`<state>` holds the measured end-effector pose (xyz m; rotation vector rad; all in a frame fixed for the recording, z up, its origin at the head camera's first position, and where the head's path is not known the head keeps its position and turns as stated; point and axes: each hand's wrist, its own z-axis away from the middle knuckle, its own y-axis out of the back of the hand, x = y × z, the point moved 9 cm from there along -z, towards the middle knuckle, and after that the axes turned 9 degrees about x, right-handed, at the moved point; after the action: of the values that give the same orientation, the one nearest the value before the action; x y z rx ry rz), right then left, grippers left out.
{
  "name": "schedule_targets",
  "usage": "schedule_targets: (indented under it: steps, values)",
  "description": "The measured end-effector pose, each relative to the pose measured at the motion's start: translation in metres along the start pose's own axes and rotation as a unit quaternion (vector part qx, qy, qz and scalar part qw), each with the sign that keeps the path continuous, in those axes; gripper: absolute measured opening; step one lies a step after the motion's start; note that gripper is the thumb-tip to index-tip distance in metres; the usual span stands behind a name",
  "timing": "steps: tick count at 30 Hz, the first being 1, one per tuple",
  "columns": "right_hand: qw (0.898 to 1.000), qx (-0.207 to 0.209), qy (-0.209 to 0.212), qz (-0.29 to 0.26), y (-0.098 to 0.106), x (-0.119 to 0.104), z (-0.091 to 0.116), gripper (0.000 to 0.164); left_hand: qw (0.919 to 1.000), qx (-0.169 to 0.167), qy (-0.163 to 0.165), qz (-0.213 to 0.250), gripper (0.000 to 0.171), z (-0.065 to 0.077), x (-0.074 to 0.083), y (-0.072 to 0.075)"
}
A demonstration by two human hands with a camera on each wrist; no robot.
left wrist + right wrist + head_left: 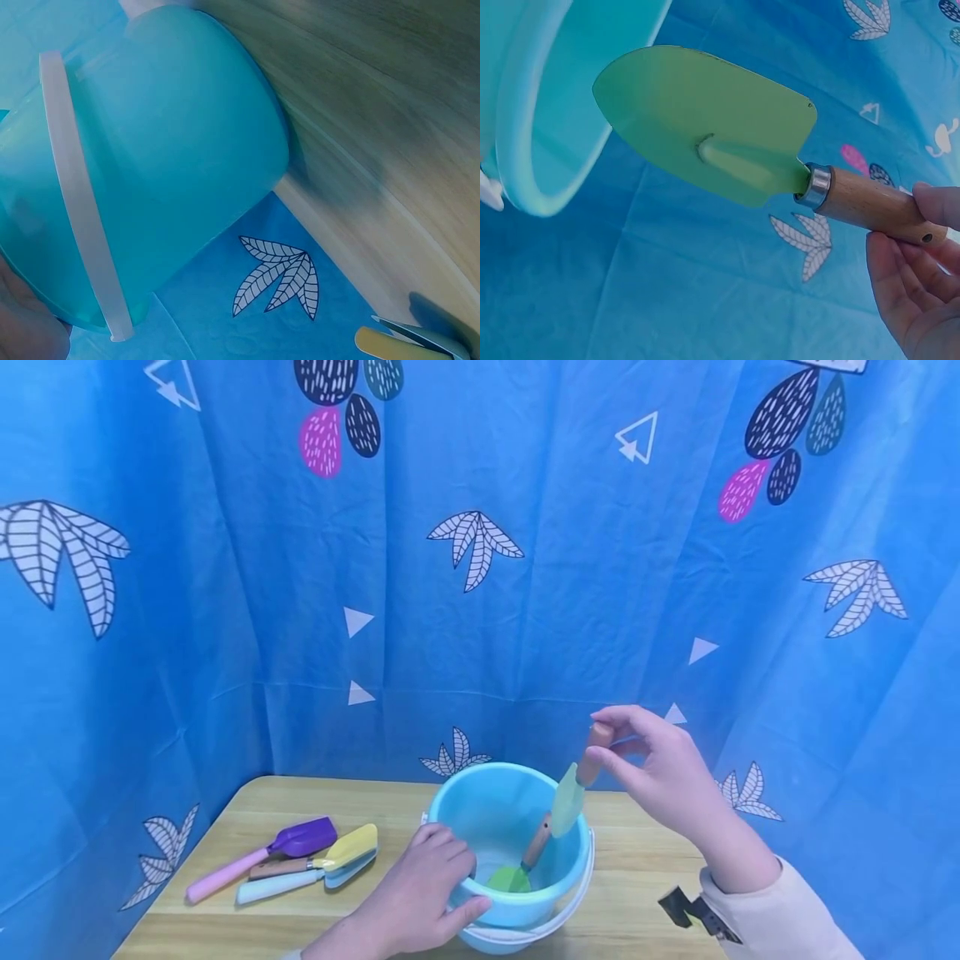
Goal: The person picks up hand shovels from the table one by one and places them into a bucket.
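A light blue bucket (501,912) with a white handle (79,195) stands on the table, open at the top. My left hand (420,889) grips its near left rim, fingers over the edge and thumb outside. In my right hand (667,768) is a light green garden trowel (705,127), pinched near the end of its wooden handle. Its blade points down, over the bucket's right side. Inside the bucket, a brighter green hand tool (510,880) leans with its wooden handle up; the bottom of its blade is hidden by the rim.
Left of the bucket lie a purple shovel (303,837) with a pink handle, a yellow trowel (352,847) with a wooden handle and a blue one (281,887) partly under it. A patterned blue curtain (480,635) hangs behind the wooden table (292,789).
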<state>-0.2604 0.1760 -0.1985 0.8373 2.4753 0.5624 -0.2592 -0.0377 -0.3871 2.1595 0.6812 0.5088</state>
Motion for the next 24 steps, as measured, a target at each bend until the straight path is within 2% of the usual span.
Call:
schedule_targets:
  steps: [11,18,24]
  values:
    - [0.997,-0.042,-0.035,-0.057,-0.029,0.015,0.01,0.033,0.9999,-0.009,0.011,0.003,0.038,-0.001,-0.003,-0.002]
    - [0.992,-0.073,-0.061,-0.08,-0.045,0.022,0.019,0.031,1.0,-0.004,0.006,0.004,0.037,-0.001,-0.001,-0.003]
    - [0.989,-0.088,-0.07,-0.098,-0.059,0.025,0.026,0.031,0.9998,-0.011,0.016,0.002,0.04,-0.002,-0.004,-0.005]
